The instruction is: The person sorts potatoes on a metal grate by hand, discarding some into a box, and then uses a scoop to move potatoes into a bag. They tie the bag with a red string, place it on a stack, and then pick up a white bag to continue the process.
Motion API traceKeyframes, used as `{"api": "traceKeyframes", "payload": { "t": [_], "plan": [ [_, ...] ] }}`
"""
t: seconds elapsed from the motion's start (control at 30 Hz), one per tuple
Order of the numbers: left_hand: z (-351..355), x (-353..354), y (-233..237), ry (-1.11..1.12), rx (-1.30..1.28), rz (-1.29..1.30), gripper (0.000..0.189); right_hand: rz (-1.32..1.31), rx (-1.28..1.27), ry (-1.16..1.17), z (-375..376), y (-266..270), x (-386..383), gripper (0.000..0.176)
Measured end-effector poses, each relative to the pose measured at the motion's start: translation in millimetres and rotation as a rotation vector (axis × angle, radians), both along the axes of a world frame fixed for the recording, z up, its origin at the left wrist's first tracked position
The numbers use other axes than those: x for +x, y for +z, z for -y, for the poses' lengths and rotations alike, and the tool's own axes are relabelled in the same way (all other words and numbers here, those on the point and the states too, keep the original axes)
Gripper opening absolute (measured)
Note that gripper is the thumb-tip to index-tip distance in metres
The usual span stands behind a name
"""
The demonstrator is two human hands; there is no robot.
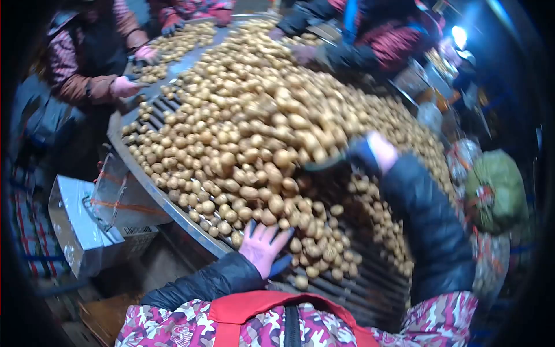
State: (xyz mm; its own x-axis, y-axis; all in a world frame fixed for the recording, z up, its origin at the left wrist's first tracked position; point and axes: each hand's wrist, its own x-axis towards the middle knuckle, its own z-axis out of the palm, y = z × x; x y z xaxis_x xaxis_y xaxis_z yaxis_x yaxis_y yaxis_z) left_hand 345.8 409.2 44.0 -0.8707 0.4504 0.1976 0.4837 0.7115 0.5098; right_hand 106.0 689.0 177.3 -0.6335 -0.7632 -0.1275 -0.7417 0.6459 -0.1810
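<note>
A large heap of potatoes (248, 115) covers a slatted metal table (370, 289). My left hand (264, 248), in a pink glove with dark fingertips, lies with fingers spread against the potatoes at the near edge. Further right, my right hand (373, 151), in a pink and dark blue glove, is closed on a dark, curved-edged tool (326, 164) that reaches left into the heap. Motion blurs the tool and the potatoes around it, so its full shape cannot be made out. Dark slats show below the tool.
Co-workers' gloved hands (126, 87) are at the table's far left; another person's sleeve (399, 46) is at the far right. A metal rim (173, 213) borders the left side. Beyond it stands a white box (87, 231). A green sack (496, 191) is at the right.
</note>
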Motion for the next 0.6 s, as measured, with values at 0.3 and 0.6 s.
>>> {"api": "traceKeyframes", "payload": {
  "t": [0.3,0.6],
  "plan": [
    [-1.7,5.0,-10.6,-0.012,0.005,0.007,0.066,-0.042,0.547,-0.570,56.0,116.0,4.3,0.018],
    [-0.1,4.0,-23.0,-0.074,-0.065,-0.026,0.065,0.291,-0.148,-1.206,-60.3,175.8,200.4,0.023]
  ]
}}
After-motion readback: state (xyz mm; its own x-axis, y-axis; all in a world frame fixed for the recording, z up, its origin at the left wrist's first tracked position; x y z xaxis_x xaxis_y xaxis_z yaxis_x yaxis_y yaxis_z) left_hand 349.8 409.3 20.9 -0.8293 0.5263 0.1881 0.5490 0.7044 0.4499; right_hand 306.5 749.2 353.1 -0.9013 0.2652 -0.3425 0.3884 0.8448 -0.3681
